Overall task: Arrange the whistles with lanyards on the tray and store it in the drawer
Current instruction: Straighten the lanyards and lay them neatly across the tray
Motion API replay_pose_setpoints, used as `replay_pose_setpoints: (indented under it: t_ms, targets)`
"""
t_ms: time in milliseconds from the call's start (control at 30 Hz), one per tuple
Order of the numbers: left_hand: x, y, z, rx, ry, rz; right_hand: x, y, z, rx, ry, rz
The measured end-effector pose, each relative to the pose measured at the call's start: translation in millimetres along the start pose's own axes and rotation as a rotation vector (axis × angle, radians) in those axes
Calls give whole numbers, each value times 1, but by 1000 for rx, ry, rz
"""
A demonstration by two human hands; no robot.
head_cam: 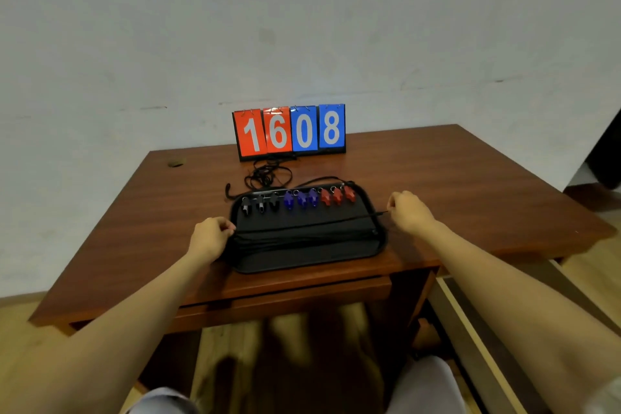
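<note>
While both hands were at the tray (302,259), a black cord (302,227) ran taut across its middle from one fist to the other. Left hand (210,235), at the tray's left edge, was pinched closed on the cord's end; right hand (408,212), just off the right edge, was closed on the other end. Judgement: the cord was held stretched so it would lie straight and flat on the bundle of cords (295,242) already lying across the tray below it.

Nine whistles sat in a row along the tray's upper edge: three black whistles (260,207) left, three blue whistles (301,200) centre, three red whistles (337,196) right, sorted by colour. More loose cord (268,175) lay tangled on the desk (453,178) above the tray, in front of the score flip-board (290,131) reading 1608. So the arranging looked unfinished.

An open drawer (470,329) showed at lower right of the frame, probably pulled out ready to take the tray. A small brown object lay at the desk's upper left; too small to identify.
</note>
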State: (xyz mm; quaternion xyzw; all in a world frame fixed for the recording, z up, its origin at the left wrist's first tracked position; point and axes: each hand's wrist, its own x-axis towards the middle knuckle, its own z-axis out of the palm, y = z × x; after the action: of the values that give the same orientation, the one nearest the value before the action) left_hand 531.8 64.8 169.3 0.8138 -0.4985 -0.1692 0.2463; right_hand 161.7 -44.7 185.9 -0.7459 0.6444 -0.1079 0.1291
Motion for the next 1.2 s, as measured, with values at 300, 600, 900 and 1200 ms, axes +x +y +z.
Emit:
replay_pose_setpoints:
  t_ms: [300,600,900,1200]
  targets:
    - [-3,-13,18,36,66,8,-11,8,20,70,-54,-12]
    - [-8,-15,22,163,86,-28,-14,11,28,16,-16,-30]
    - [-28,-1,42,298,84,269,-23,-6,38,-2,51,-255]
    - [-27,0,50,409,57,298,-17,-17,51,-175,-68,-239]
